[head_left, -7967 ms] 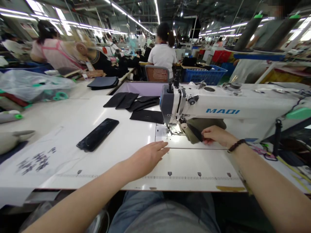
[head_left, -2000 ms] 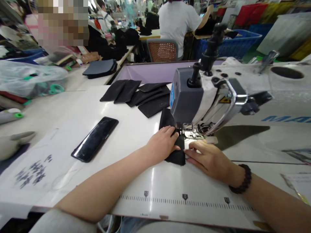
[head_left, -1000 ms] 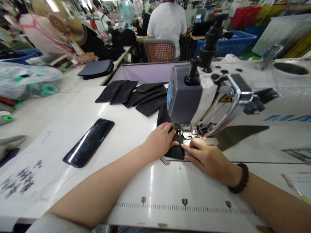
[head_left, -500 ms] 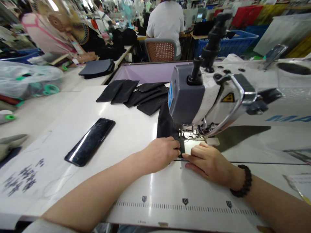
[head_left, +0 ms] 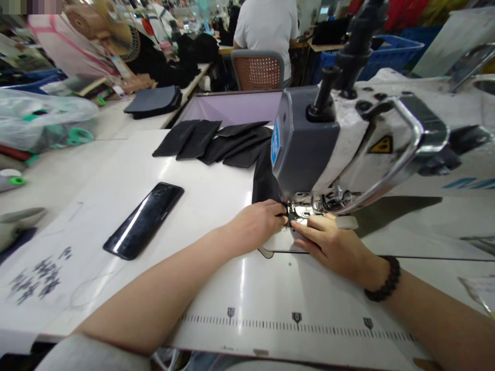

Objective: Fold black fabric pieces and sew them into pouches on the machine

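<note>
A piece of black fabric (head_left: 264, 180) runs under the needle area of a sewing machine (head_left: 305, 139). My left hand (head_left: 260, 225) is closed on the fabric's near end, fingers curled just left of the metal presser foot (head_left: 296, 210). Close by on the right, my right hand (head_left: 328, 238) lies low on the machine bed, its index finger stretched to the fabric's edge and its thumb apart. It touches the cloth without gripping it. Several flat black fabric pieces (head_left: 209, 141) lie overlapping behind, joining up visually with the worked piece.
A black phone (head_left: 144, 221) lies left of my forearm. A printed ruler (head_left: 296, 325) runs along the table's front edge. Dark folded pieces (head_left: 152, 100) and a plastic bag (head_left: 42, 116) lie at the back left. Ahead, a person in white (head_left: 266, 31) sits on a chair (head_left: 258, 69).
Both hands have moved forward, closer to the presser foot. The near end of the black fabric has advanced with them. The camera view has shifted slightly.
</note>
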`<action>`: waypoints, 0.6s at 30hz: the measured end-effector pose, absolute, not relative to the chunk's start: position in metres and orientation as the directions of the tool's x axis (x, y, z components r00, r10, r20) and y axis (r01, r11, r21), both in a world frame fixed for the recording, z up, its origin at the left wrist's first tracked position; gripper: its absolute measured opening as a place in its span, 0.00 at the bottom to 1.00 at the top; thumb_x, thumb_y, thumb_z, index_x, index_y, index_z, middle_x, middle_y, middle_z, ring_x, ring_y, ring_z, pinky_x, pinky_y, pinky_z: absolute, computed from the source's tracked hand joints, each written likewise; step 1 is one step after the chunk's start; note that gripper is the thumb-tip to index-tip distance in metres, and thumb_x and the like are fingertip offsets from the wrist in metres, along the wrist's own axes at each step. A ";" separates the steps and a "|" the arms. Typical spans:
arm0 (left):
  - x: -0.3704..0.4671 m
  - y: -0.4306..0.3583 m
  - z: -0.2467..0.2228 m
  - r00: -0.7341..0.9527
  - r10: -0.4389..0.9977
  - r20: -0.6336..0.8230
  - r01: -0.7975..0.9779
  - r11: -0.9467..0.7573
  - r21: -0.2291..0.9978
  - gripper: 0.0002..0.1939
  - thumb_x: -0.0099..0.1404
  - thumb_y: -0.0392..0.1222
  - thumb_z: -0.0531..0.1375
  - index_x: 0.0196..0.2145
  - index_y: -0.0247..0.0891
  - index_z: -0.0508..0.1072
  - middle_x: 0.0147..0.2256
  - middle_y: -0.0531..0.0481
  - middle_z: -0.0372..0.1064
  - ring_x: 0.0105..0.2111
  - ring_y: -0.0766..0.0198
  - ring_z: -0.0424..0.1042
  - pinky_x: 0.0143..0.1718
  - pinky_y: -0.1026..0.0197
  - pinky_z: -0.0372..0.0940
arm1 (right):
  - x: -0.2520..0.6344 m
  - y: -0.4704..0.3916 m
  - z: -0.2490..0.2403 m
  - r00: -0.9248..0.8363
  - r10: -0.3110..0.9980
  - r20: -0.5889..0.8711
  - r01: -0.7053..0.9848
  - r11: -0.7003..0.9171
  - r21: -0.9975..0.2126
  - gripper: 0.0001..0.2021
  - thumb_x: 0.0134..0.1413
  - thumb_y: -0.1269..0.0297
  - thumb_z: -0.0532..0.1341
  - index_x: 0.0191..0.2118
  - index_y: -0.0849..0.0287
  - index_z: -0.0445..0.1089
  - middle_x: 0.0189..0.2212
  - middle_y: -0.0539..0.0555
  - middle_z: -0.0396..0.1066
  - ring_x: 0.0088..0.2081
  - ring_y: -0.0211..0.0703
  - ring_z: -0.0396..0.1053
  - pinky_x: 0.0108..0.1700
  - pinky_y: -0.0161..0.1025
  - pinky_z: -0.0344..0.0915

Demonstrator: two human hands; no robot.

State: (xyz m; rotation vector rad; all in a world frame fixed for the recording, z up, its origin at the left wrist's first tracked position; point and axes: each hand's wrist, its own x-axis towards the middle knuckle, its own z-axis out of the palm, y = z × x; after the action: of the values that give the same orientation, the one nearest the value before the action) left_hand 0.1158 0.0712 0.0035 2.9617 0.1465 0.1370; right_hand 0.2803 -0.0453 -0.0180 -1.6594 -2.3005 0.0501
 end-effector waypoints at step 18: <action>0.122 0.072 -0.011 0.883 0.307 0.356 0.231 -0.943 0.241 0.10 0.58 0.32 0.51 0.22 0.34 0.69 0.24 0.50 0.66 0.26 0.65 0.66 0.29 0.65 0.63 | 0.280 -0.049 -0.008 -0.322 0.883 0.341 0.879 0.412 -0.240 0.14 0.58 0.62 0.49 0.39 0.61 0.69 0.24 0.52 0.67 0.27 0.37 0.62 0.33 0.37 0.59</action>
State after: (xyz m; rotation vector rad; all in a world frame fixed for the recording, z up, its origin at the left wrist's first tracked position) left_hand 0.1224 0.0721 -0.0108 2.8601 0.4126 0.5870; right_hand 0.2804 -0.0489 -0.0078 -1.5044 -2.2564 0.0146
